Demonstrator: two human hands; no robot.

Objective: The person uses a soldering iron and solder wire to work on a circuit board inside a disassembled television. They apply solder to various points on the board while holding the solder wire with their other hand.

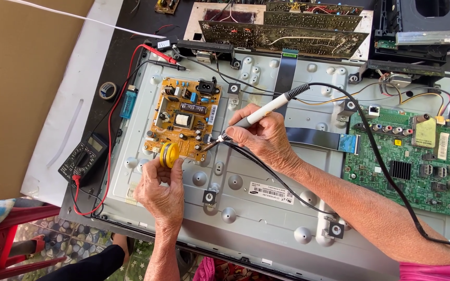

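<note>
**Soldering at power board: burn and bridging risk**

Television back panel [266, 208] lies flat; orange power supply board [183, 118] mounted upper left. Right hand [261, 138] grips soldering iron [259, 115], tip at board's lower edge. Left hand [161, 191] pinches yellow solder spool [169, 154] just beside. A slipped tip could bridge joints or burn fingers.

Dark table [131, 31] bears metal panel [266, 208], multimeter [83, 158], tape roll [108, 90].
</note>
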